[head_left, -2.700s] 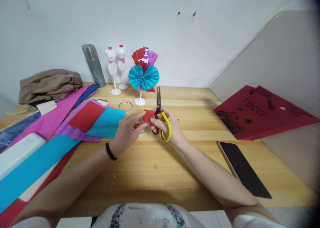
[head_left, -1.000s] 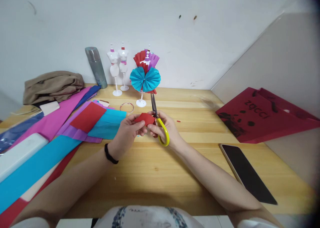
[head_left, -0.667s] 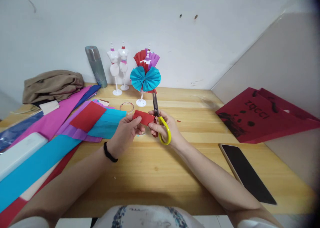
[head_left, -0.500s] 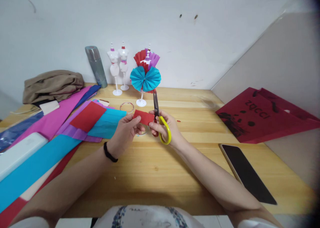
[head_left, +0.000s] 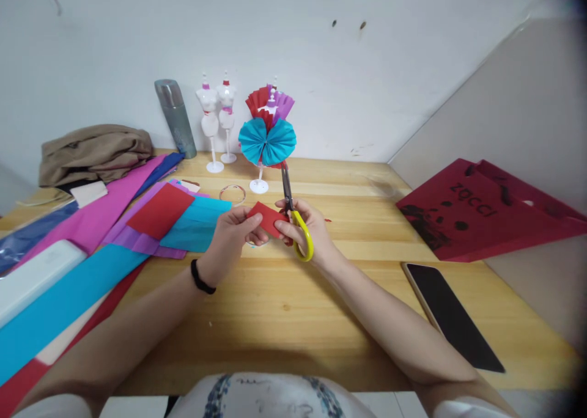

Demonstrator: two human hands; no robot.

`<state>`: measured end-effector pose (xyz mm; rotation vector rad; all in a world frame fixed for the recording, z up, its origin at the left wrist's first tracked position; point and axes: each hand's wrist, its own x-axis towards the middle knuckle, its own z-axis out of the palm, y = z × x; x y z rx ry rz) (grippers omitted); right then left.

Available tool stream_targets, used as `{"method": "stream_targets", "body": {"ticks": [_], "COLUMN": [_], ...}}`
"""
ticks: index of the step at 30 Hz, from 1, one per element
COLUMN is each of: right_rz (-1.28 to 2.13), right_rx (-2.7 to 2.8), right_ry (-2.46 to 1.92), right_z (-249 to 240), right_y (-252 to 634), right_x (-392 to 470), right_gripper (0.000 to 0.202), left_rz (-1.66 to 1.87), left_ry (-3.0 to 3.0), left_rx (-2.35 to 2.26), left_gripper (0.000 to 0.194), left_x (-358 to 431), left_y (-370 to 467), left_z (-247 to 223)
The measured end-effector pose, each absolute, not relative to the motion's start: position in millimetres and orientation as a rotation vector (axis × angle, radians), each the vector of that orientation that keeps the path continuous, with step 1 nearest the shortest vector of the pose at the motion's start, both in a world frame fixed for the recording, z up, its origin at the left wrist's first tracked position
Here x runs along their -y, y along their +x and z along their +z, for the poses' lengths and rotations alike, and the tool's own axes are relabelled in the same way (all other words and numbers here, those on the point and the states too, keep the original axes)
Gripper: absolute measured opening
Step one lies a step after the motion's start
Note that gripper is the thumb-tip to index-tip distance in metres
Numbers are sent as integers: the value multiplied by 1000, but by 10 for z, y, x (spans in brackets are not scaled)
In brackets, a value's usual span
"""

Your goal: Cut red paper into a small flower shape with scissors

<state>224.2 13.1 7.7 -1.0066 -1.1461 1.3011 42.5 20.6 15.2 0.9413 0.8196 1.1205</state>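
Observation:
A small folded piece of red crepe paper point(head_left: 267, 218) is pinched at its left end by my left hand point(head_left: 236, 234), which wears a black band at the wrist. My right hand point(head_left: 312, 234) has its thumb on the paper's right end and also holds scissors point(head_left: 302, 234) with yellow handles. The blades look closed and point away from me, toward a white mini mannequin. That mannequin wears a pleated blue paper bow point(head_left: 267, 142), with red and purple pleated fans above it.
Two white mini mannequins point(head_left: 210, 124) and a grey-green flask point(head_left: 175, 118) stand by the wall. At left lie coloured crepe sheets point(head_left: 197, 225), a white case point(head_left: 43, 277) and brown cloth point(head_left: 96, 152). A phone point(head_left: 452, 314) and red paper bag point(head_left: 486, 210) are at right.
The red paper has tilted, its right end now lower, and shifted slightly right between my hands. My right hand still holds the scissors. The whole view has shifted slightly.

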Motion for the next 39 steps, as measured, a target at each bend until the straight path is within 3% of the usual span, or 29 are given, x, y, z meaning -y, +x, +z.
{"method": "stream_targets", "body": {"ticks": [11,18,39], "right_rz": [1247,1215,1279], "right_rx": [1181,1203,1114], "right_ry": [-988,-1024,-972], "right_z": [93,89,70], "right_y": [2233,2224,2251], "right_x": [-126,-120,-151], "right_gripper": [51,47,56], "left_rz": [1133,941,825], "left_ry": [849,934,1050], "left_rx": [-803,-773,-840], "left_gripper": [42,41,36], "left_x": [-235,-239,-256], "left_y": [427,436,418], "left_z": [163,118,55]}}
